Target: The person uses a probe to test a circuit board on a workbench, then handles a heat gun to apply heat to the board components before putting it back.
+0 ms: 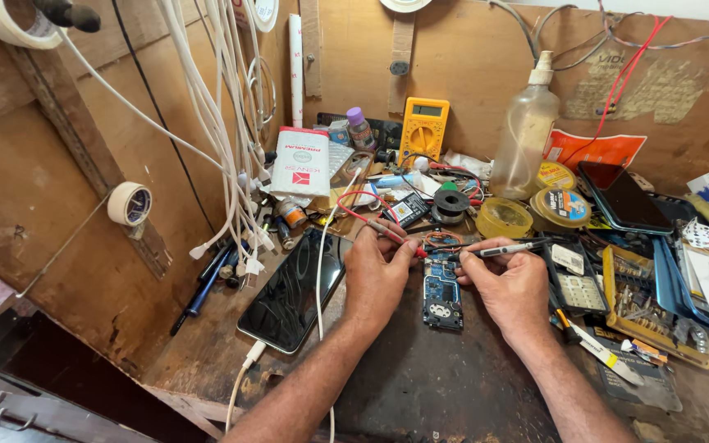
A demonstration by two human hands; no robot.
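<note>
Left hand (377,275) pinches a thin red-handled multimeter probe (387,231) between thumb and fingers, tip angled down toward the top edge of a small blue phone circuit board (442,295). Right hand (512,289) pinches a slim black-and-silver probe (510,247) the same way, its tip pointing left toward the red one; the two tips sit just beside each other above the board, whether they touch it can't be told. Board lies flat on the dark worn wooden workbench (445,385), between the two hands, near the bench middle.

Left of the left hand: a black smartphone with a cracked glossy screen (293,291) lying tilted, a white charging cable (244,369) plugged into its lower end. A bundle of white cables (223,139) hangs down the wooden wall above it. Behind the hands: a yellow digital multimeter (423,128) propped upright against the back wall, a clear plastic spray-top bottle (525,135), a black spool of solder wire (451,203), a round yellow tin (504,218). Right of the right hand: a dark tablet in a blue case (624,197) lying tilted on clutter, a tray of small brass-coloured screws and parts (638,299). Roll of white tape (130,203) hangs on the left wall.
</note>
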